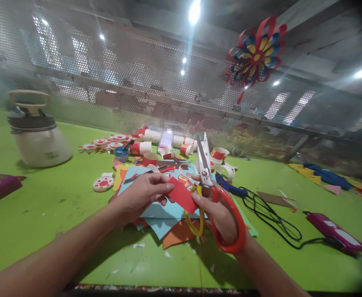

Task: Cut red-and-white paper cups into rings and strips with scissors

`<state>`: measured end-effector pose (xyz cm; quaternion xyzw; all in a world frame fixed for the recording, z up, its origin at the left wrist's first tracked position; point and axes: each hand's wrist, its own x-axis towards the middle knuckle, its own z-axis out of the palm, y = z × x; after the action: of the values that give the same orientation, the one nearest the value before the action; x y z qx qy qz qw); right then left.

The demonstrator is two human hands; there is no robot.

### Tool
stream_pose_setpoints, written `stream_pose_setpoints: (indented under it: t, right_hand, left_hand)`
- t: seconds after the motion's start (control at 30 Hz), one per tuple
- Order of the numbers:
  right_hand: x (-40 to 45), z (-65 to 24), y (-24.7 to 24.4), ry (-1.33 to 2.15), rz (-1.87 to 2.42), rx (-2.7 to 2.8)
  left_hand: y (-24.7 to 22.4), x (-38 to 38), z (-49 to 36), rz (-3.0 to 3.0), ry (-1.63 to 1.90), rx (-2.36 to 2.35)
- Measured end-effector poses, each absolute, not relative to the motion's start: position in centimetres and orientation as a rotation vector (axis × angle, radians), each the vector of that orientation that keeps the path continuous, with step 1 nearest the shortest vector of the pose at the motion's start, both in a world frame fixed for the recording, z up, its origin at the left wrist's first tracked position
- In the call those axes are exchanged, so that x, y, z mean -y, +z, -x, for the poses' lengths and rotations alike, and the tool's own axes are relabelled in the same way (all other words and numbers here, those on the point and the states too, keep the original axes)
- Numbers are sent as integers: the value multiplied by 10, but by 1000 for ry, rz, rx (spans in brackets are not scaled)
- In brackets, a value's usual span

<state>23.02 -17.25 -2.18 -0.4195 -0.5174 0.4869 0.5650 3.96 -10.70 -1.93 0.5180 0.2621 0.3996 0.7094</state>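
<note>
A small rectangular piece of red paper (181, 194) is pinched at its left edge between the thumb and fingers of my left hand (142, 193). My right hand (219, 216) holds a pair of scissors (203, 163), and its thumb tip touches the paper's right edge. The red handle loop lies around this hand; the yellow loop hangs to its left. Both blades point up and away, slightly apart, with no paper between them. Underneath the hands lie light blue paper (156, 212) and orange paper (177, 236), overlapping in a pile.
A blue glue gun (230, 187) lies right of the pile, its black cord running to a purple power strip (335, 233). Cut paper cups (218, 154), a blue jar (121, 154) and a decorated disc (103, 182) sit behind. A large lidded pot (40, 138) stands left.
</note>
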Motion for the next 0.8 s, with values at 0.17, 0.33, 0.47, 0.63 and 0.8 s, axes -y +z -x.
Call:
stream_pose_setpoints:
  t: [0.17, 0.33, 0.47, 0.63, 0.8]
  right_hand:
    - [170, -232, -21, 1078, 1003, 1165]
    - [164, -231, -24, 1004, 942, 1177]
    - [162, -235, -27, 953, 932, 1222]
    - [161, -238, -29, 831, 951, 1283]
    - [166, -234, -24, 728, 990, 1341]
  left_hand:
    - [-17, 110, -40, -1182, 877, -592]
    - [-18, 109, -41, -1151, 904, -566]
    - [-17, 111, -42, -1125, 907, -516]
    - [-16, 114, -40, -1100, 861, -463]
    - [-17, 115, -41, -1174, 859, -527]
